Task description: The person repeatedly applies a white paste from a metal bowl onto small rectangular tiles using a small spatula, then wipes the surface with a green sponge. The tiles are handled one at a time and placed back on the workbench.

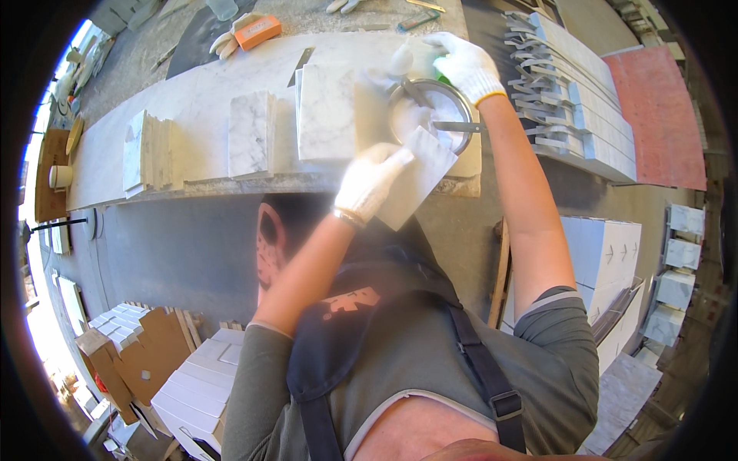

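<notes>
My left hand (pixel 373 180), in a white knit glove, grips a thin white marble tile (pixel 427 175) by its left edge. The tile is tilted, and its upper corner overlaps the near rim of a round metal bowl (pixel 470 102). White material lies in the bowl. A dark-handled scraper (pixel 459 127) rests across its right side; a second flat blade (pixel 416 93) leans at the upper left. Beyond the far rim, my gloved right hand (pixel 466 67) curls over a small green thing (pixel 442 71), mostly hidden. Left of those fingers is a blurred white shape (pixel 400 59).
Stacks of marble tiles (pixel 327 111) (pixel 251 134) (pixel 146 152) stand on the pale bench slab (pixel 204 107). An orange box (pixel 257 31) lies at the back beside a glove (pixel 224 44). Long packed tile rows (pixel 592 104) stand to the right; white cartons (pixel 196 392) are low left.
</notes>
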Motion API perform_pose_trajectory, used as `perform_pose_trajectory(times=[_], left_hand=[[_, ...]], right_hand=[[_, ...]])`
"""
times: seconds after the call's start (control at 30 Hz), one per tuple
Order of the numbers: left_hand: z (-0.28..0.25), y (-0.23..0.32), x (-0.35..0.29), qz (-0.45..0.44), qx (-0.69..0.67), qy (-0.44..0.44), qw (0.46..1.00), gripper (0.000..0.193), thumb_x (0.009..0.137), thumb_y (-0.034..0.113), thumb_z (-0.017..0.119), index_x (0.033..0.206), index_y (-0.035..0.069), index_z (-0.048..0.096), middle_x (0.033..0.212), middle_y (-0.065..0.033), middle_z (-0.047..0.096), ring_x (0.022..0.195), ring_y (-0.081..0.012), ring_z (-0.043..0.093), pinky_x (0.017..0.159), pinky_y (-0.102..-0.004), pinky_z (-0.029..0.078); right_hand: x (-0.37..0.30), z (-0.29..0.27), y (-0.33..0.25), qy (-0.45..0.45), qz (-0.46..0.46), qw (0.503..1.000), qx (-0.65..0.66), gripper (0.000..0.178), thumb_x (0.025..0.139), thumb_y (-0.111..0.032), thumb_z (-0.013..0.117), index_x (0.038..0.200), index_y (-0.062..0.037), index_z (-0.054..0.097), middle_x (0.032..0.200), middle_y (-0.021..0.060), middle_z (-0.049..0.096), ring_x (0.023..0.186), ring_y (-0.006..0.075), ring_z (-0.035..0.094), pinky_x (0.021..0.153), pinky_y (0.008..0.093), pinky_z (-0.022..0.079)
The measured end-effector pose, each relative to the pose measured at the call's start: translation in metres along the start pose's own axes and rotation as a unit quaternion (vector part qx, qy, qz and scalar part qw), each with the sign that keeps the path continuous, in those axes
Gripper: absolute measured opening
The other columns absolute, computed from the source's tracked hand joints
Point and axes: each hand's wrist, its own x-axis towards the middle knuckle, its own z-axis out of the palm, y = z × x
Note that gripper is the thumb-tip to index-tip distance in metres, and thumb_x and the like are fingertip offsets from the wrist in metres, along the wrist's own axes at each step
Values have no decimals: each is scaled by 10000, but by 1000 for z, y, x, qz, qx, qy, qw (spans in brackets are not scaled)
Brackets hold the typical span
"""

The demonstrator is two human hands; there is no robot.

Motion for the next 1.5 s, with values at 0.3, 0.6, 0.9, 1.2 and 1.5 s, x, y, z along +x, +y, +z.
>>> perform_pose_trajectory(times=[0.3,0.6,0.9,1.2,1.5], left_hand=[[3,-2,0,14,-13,-1,1000,477,987,420,691,1140,-29,737,923,-58,712,834,-120,600,784,-291,500],[3,-2,-2,-14,6,-20,1000,434,1008,370,705,1141,-41,741,975,-23,725,895,-78,600,819,-243,483],[6,-4,1,-25,-10,-31,999,429,1008,365,703,1140,-41,743,976,-26,731,887,-78,607,804,-241,487],[5,-4,4,-32,-4,-39,999,452,1013,383,701,1162,-42,736,966,-25,722,879,-79,608,798,-244,489],[10,-16,10,-240,-507,-223,797,263,1048,296,643,1087,44,710,917,-60,709,773,-200,663,662,-337,547]], right_hand=[[-118,-37,23,-88,21,995,-46,401,970,-485,652,1190,-173,775,1239,84,745,1125,295,693,963,383,537],[-125,-12,42,-86,13,975,205,282,949,-227,746,1152,-33,774,969,60,758,820,141,674,734,276,520],[-132,-23,39,-130,172,873,438,252,945,-196,763,1137,-33,768,765,-22,639,609,40,477,522,203,349],[-147,-38,22,-55,9,942,331,235,957,-175,743,1146,-38,776,919,11,737,779,87,631,709,245,504],[-161,-34,27,106,-71,988,89,250,925,-266,710,1149,-190,790,1087,70,761,978,285,718,846,350,566]])
